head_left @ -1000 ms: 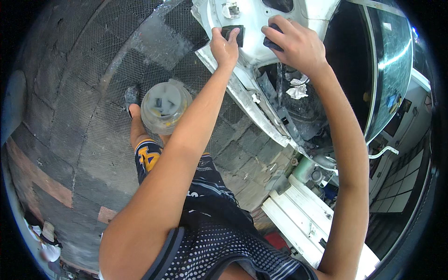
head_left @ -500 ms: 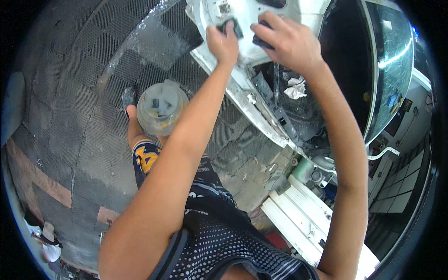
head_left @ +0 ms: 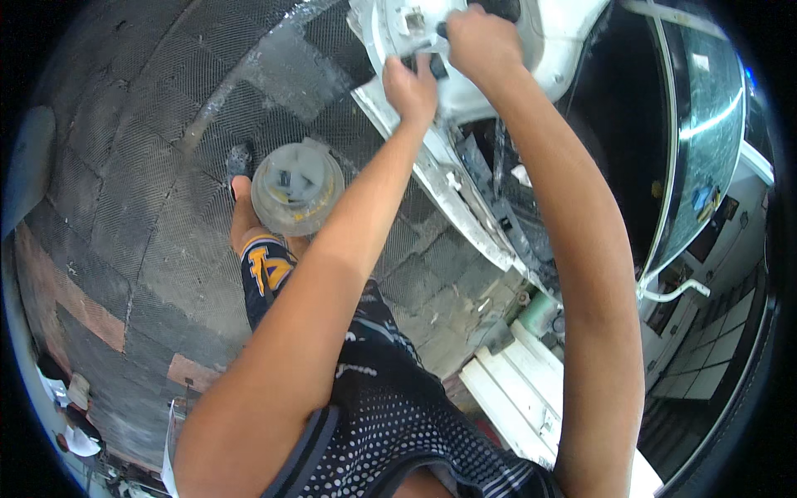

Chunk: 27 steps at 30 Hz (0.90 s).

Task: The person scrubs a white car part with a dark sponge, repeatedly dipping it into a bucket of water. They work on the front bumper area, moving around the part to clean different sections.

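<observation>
In my left hand point(head_left: 411, 89) is a small dark piece of sandpaper point(head_left: 437, 66), pinched between thumb and fingers and held against a bare white car body panel point(head_left: 465, 98). Up and to the right, my right hand point(head_left: 484, 43) is closed on a dark sanding pad point(head_left: 442, 31); most of the pad is hidden behind the fingers. Both hands are over the panel, near its cut-outs. A clear round tub point(head_left: 259, 199) of cloudy water, with several dark flat pieces in it, stands to the left of my left forearm.
An open car cavity with dark parts point(head_left: 531, 224) lies beyond the white sill edge point(head_left: 469, 220). The car's window glass point(head_left: 706, 149) rises at the right. A white slatted bench point(head_left: 506, 382) stands near my right side. Wet dark paving point(head_left: 290, 75) stretches left; people are at the lower-left rim.
My right hand has moved up and left across the panel with its pad, closer to the left hand. The left hand stays over nearly the same part of the panel, and the view has shifted slightly.
</observation>
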Each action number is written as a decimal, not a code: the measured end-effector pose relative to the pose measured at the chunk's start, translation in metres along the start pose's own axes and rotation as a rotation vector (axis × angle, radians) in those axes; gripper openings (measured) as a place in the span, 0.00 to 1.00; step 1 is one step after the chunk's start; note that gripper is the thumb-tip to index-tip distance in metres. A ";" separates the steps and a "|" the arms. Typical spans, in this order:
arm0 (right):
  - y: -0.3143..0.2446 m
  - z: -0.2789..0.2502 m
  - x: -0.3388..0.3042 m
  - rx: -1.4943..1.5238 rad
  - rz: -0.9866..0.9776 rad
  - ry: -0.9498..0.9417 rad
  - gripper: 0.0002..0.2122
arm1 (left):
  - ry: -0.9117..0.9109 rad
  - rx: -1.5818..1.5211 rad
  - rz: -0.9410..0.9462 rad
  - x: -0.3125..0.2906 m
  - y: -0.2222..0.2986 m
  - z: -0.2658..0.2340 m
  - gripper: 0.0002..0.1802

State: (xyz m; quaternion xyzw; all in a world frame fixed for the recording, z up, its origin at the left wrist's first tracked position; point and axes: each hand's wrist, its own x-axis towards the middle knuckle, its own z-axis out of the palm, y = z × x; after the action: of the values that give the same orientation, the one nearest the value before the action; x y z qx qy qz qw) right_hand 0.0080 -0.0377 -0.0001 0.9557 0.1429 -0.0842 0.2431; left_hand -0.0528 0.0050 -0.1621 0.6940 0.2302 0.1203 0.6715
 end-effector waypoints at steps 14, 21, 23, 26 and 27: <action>0.044 -0.102 -0.050 0.239 -0.425 0.427 0.08 | 0.063 -0.124 -0.032 0.015 -0.004 0.007 0.23; 0.049 -0.078 -0.053 0.487 -0.440 0.640 0.13 | 0.002 -0.072 -0.013 -0.019 -0.002 -0.008 0.19; 0.046 -0.081 -0.047 0.492 -0.424 0.646 0.14 | -0.011 -0.039 0.060 0.016 -0.007 0.002 0.22; 0.048 -0.079 -0.051 0.511 -0.410 0.576 0.13 | 0.001 -0.067 -0.109 0.018 0.013 0.004 0.20; 0.049 -0.082 -0.046 0.482 -0.406 0.570 0.13 | -0.014 -0.193 -0.189 0.008 0.007 -0.003 0.19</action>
State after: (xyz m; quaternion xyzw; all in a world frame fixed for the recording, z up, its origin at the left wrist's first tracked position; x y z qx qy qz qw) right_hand -0.0124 -0.0498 0.1037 0.9227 0.3660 0.1064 -0.0583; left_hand -0.0464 0.0113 -0.1561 0.6022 0.2771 0.0733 0.7451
